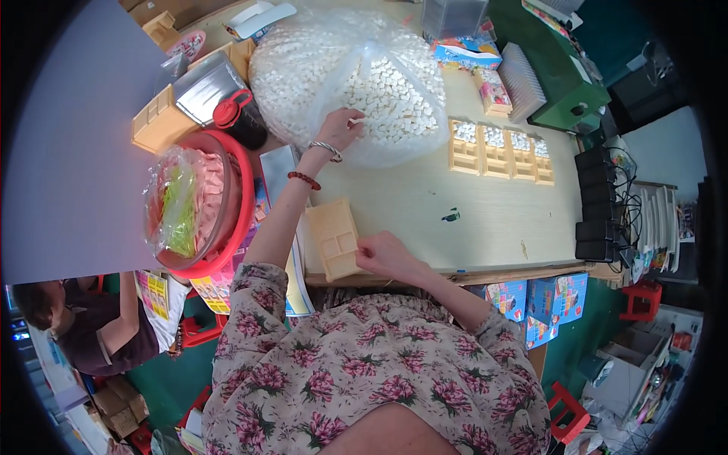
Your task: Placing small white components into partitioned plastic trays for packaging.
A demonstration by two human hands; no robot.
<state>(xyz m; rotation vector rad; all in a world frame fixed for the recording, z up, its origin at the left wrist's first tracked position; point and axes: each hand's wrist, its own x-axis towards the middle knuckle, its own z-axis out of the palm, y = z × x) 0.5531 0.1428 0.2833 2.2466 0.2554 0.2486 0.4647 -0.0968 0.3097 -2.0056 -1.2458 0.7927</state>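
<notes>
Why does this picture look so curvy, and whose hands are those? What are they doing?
There's no robot here, just a person's two bare hands. A wide fisheye camera on their head looks down, and its lens bends straight edges.

The left hand is at a big clear bag of small white pieces; I can't tell whether it grips any. The right hand holds the edge of a pale yellow tray. Farther right on the table stand four similar trays, partly filled with white pieces.
</notes>
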